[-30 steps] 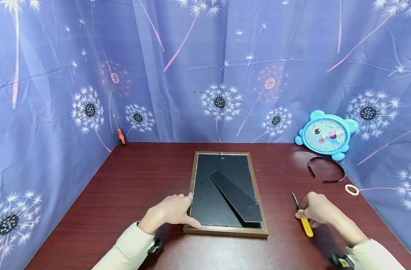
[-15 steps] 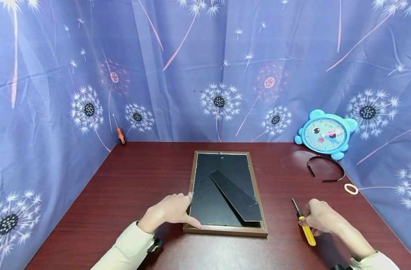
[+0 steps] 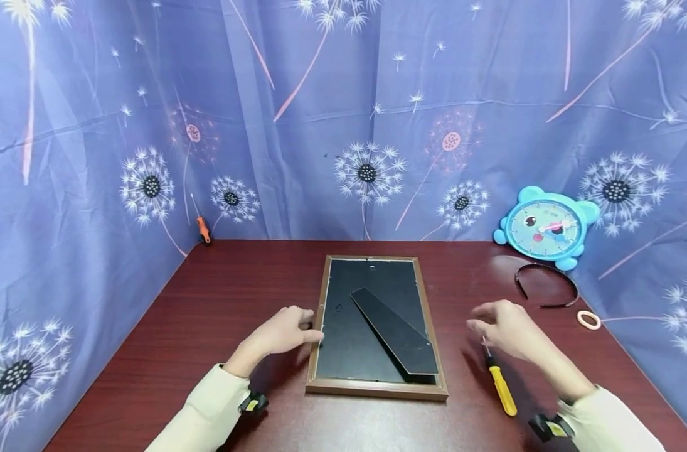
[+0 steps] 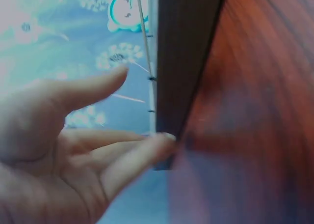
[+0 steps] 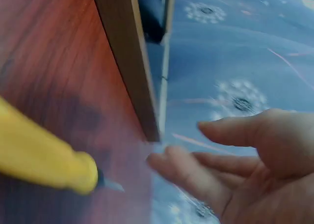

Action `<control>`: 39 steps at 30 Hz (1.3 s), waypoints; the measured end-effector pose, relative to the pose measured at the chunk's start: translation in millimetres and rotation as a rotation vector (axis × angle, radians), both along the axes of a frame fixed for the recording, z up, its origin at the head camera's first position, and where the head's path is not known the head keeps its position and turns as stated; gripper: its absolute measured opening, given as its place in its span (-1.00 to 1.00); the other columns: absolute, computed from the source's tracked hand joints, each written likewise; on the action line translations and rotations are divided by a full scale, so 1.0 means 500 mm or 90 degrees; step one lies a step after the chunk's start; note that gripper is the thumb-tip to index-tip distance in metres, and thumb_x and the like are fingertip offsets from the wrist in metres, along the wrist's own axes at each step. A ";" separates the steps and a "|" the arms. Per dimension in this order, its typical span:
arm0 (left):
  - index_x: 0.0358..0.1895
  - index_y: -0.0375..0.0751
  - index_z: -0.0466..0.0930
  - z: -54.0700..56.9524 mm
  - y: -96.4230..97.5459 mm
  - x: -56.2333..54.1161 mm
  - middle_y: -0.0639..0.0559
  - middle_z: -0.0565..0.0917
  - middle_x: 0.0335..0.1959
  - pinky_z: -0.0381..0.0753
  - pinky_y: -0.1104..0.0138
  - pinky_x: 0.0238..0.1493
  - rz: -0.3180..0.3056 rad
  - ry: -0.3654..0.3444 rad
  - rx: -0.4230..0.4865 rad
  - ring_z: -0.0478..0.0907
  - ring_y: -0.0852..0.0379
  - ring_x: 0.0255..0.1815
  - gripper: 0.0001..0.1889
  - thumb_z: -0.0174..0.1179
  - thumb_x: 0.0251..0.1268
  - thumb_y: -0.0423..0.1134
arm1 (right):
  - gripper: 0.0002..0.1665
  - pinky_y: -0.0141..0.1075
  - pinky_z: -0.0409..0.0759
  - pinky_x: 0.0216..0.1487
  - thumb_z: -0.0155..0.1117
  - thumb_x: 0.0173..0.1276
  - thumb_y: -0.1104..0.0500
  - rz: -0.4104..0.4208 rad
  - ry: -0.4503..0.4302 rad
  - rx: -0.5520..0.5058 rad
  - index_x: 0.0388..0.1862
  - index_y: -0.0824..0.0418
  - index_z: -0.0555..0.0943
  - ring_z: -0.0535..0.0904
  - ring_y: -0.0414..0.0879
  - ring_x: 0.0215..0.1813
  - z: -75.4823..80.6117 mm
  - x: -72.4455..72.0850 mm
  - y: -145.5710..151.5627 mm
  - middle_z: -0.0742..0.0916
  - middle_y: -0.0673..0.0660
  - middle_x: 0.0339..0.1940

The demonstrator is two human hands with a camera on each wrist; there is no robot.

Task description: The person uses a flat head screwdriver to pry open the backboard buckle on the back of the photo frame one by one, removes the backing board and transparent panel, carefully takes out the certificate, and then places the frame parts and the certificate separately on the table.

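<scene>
A brown-edged picture frame lies face down on the table, its black back panel up and its black stand slanting across it. At the left edge of the frame is my left hand, thumb and fingers apart; in the left wrist view the fingertips are at the frame's side. My right hand hovers to the right of the frame with its fingers spread and nothing in them. Under and beside it lies a screwdriver with a yellow handle, its tip partly hidden by the hand.
On the right stand a blue bear-shaped clock, a dark headband and a pale ring. An orange-handled screwdriver leans in the back left corner. A blue dandelion-print curtain surrounds the dark red table.
My right hand has let go of the yellow screwdriver, leaving it on the table, and has moved up and left. My left hand has lifted its thumb off the frame's corner and shifted slightly back.
</scene>
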State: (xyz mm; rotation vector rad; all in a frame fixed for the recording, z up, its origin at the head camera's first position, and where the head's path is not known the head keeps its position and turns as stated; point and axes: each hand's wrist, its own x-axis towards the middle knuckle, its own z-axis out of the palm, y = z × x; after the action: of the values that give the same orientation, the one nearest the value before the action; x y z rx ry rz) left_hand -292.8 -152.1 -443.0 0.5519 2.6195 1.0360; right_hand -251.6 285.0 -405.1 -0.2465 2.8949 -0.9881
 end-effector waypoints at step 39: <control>0.42 -0.63 0.20 -0.027 0.006 0.033 -0.59 0.33 0.33 0.69 0.08 -0.13 0.071 -0.162 0.226 0.32 -0.42 0.36 -0.16 0.42 0.03 -0.61 | -0.37 -0.11 0.69 -0.09 0.48 0.07 0.49 0.024 -0.057 -0.075 0.15 0.67 0.51 0.65 0.28 0.09 -0.061 -0.008 -0.147 0.69 0.51 0.01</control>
State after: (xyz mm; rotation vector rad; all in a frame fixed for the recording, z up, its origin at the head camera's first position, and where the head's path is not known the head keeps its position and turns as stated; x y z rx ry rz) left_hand -276.2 -149.3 -456.4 0.3200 2.2782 1.5140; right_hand -255.4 211.6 -435.6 -0.2552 2.7461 -1.1347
